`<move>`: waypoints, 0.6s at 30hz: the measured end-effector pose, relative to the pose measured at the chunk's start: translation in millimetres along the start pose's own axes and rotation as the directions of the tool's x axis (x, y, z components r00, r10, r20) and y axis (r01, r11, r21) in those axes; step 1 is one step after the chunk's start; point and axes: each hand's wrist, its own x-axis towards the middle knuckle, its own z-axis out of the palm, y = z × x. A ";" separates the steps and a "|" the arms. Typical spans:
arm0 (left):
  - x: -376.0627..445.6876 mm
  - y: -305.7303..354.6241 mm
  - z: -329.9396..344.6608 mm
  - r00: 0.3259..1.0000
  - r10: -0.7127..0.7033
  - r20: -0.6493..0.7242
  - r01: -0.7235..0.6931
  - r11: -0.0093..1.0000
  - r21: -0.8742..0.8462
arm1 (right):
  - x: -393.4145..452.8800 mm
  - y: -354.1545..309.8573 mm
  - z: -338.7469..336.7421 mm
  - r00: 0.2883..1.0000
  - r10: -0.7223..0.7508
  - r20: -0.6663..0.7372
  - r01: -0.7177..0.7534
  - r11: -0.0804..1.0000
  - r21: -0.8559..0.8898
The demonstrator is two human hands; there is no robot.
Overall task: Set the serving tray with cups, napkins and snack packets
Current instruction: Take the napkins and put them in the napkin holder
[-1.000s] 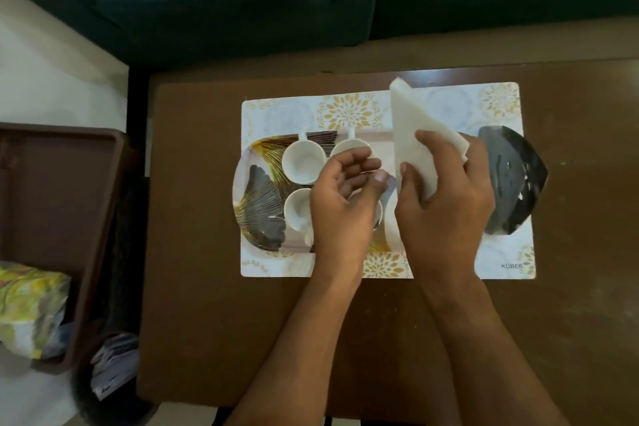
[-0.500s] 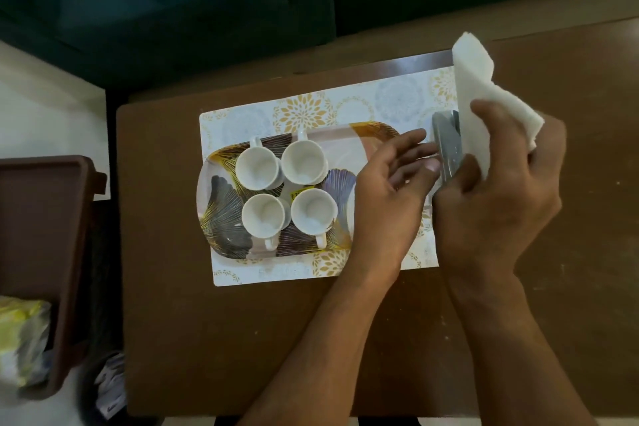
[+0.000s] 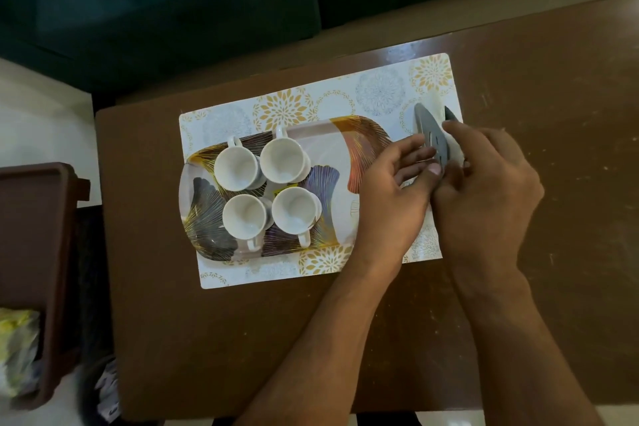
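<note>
A patterned serving tray (image 3: 328, 145) lies on a floral placemat (image 3: 380, 90). Several white cups (image 3: 237, 169) stand upright in its left half. At the mat's right end stands a grey napkin holder (image 3: 428, 130). My left hand (image 3: 390, 197) pinches the holder's near plate between thumb and fingers. My right hand (image 3: 484, 190) is closed over the holder's right side. The white napkin is almost wholly hidden under it; only a pale sliver (image 3: 453, 155) shows by the fingers.
The brown table (image 3: 242, 339) carries the mat. A brown plastic crate (image 3: 34, 225) stands off the table's left edge, with a yellow packet (image 3: 17, 349) below it. A dark green sofa (image 3: 173, 10) runs along the far side.
My right hand has brought the raised napkin down onto the holder, so it no longer sticks up. My left hand went from over the cups to the holder. The view shifted right.
</note>
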 end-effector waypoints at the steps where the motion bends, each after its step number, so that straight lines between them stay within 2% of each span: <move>1: 0.5 -1.0 0.3 1.000 0.001 0.000 -0.001 1.000 0.009 | 0.9 0.7 -0.3 1.000 -0.005 -0.014 0.005 1.000 0.003; 9: 8.7 -5.5 2.9 1.000 0.018 0.002 -0.018 0.997 0.074 | 4.6 2.8 3.6 0.997 -0.019 -0.078 0.013 0.997 -0.075; 12: 11.4 -8.1 2.4 1.000 0.009 0.010 -0.010 0.997 0.081 | 3.5 4.4 6.5 0.992 -0.070 -0.108 0.056 0.990 -0.130; 18: 13.1 -10.8 0.7 1.000 -0.018 0.025 0.016 0.998 0.064 | 1.2 8.1 11.4 0.996 -0.013 -0.086 0.005 0.996 -0.084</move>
